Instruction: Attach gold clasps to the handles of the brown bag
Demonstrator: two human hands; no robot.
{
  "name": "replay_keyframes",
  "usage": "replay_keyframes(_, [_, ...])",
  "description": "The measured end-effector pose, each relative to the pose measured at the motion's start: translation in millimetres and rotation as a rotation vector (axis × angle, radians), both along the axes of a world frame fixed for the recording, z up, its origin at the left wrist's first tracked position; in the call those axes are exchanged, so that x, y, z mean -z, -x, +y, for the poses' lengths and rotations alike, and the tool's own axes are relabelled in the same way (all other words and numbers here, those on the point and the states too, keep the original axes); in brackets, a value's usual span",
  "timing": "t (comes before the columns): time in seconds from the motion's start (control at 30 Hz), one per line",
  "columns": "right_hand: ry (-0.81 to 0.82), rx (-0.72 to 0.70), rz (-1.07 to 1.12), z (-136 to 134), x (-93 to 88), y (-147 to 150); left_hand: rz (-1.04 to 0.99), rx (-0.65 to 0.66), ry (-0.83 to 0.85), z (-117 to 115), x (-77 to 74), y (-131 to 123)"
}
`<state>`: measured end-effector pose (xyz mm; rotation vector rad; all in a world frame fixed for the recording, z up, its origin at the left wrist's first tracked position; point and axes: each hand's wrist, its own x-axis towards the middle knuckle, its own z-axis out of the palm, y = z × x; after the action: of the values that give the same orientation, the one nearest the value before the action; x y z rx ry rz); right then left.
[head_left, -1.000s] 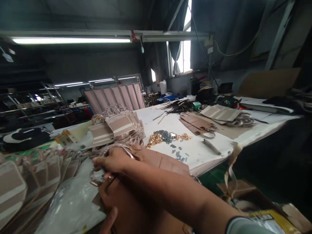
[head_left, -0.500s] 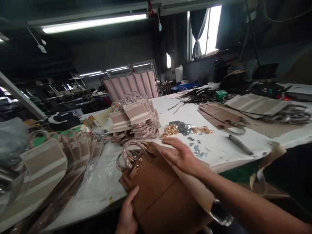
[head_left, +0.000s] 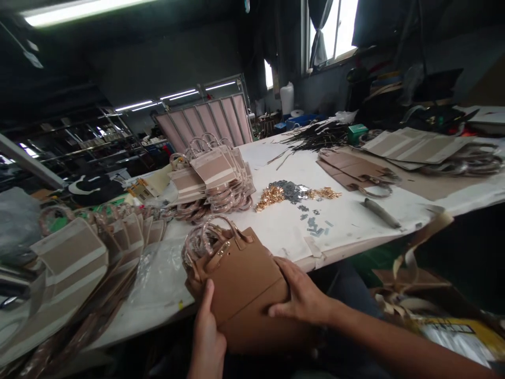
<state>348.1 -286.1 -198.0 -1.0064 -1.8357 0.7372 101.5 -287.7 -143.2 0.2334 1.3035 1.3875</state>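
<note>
Left hand point(head_left: 208, 337) and right hand point(head_left: 302, 295) clasp brown handbag panels point(head_left: 246, 281) between them, thumbs on front; left fingers hidden behind, panel count unclear.

Nothing can be read for certain. At four o'clock, a yellow pack point(head_left: 484, 335) carries a dark printed strip point(head_left: 450, 327) with what look like letters, too small and blurred to make out. At two o'clock, the green box point(head_left: 357, 133) has faint pale marks, likewise illegible. At nine o'clock, a black item point(head_left: 89, 196) bears a white curved shape; whether it is a logo cannot be told.
</note>
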Motion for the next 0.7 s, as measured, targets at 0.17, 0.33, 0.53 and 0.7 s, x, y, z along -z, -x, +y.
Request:
replay_keyframes(0.17, [-0.012, 0.171, 0.011, 19, 37.9, 11, 0.095, 0.002, -0.111, -11, 2.4, -2])
replay_keyframes(0.33, [0.005, 0.246, 0.145, -19, 33.7, 9, 0.21, 0.008, -0.184, -38, 4.9, -18])
replay_keyframes(0.53, [0.144, 0.435, 0.168, -36, 37.9, -24, 0.212, 0.423, -0.363, -28, 9.6, -52])
replay_keyframes(0.7, [0.144, 0.597, -0.035, 14, 7.8, -24, 0.193, 0.353, -0.304, 14, 8.6, -59])
